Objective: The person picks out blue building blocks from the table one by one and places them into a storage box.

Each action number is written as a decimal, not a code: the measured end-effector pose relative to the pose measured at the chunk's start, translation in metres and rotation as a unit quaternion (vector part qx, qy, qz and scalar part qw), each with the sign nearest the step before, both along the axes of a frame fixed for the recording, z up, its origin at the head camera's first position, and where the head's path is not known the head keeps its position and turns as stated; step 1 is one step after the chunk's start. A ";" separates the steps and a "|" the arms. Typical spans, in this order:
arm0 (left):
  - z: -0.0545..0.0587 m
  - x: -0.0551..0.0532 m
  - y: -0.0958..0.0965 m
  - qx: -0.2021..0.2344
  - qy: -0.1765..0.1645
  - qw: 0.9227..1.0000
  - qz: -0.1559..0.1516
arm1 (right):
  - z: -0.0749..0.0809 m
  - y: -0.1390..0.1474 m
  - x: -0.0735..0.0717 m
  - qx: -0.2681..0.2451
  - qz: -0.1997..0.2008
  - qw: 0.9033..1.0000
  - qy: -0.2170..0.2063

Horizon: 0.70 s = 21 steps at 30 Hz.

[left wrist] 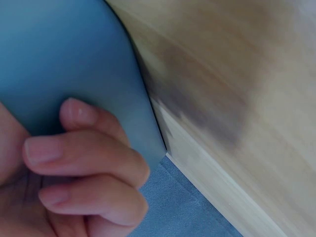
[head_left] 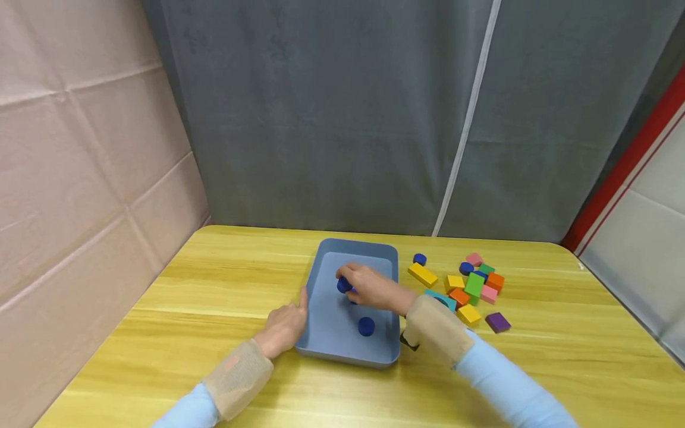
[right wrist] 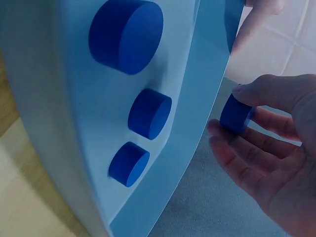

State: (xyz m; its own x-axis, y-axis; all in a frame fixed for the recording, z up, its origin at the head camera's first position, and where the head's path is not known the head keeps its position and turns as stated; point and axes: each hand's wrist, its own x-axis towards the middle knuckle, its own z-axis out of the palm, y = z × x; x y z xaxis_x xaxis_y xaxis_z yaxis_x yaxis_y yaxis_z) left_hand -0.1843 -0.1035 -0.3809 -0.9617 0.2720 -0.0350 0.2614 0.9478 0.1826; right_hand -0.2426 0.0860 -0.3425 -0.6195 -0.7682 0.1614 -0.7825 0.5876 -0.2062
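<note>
A blue-grey tray [head_left: 332, 348] lies on the table in front of me. Above its floor, my right hand [head_left: 371, 288] pinches a small blue cylinder block [right wrist: 237, 114] between thumb and fingers. Three more blue cylinders stand in the tray, among them a large one [right wrist: 126, 37] and a smaller one [right wrist: 129, 164]; in the head view, one cylinder [head_left: 366, 326] is plain and another is partly covered by the right hand. My left hand [head_left: 285, 326] touches the tray's left side from outside. Its fingers [left wrist: 86, 153] bend loosely beside the wall and hold nothing.
To the right of the tray lie scattered blocks: a yellow bar [head_left: 423, 274], a turquoise piece [head_left: 441, 300] partly behind my wrist, a green block [head_left: 474, 284], a purple one [head_left: 498, 322] and several others. A grey curtain [head_left: 321, 119] hangs behind the table.
</note>
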 end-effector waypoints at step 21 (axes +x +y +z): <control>-0.002 -0.002 0.001 -0.004 -0.001 1.000 0.014 | 0.009 -0.022 0.005 0.076 -0.005 0.996 -0.036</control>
State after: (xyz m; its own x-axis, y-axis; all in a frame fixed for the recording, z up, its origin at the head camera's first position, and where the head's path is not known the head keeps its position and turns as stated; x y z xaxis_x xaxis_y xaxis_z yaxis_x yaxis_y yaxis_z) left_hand -0.1864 -0.1028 -0.3825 -0.9687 0.2454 -0.0384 0.2352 0.9560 0.1752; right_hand -0.2377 0.0640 -0.3337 -0.6325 -0.7745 -0.0026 -0.7630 0.6237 -0.1700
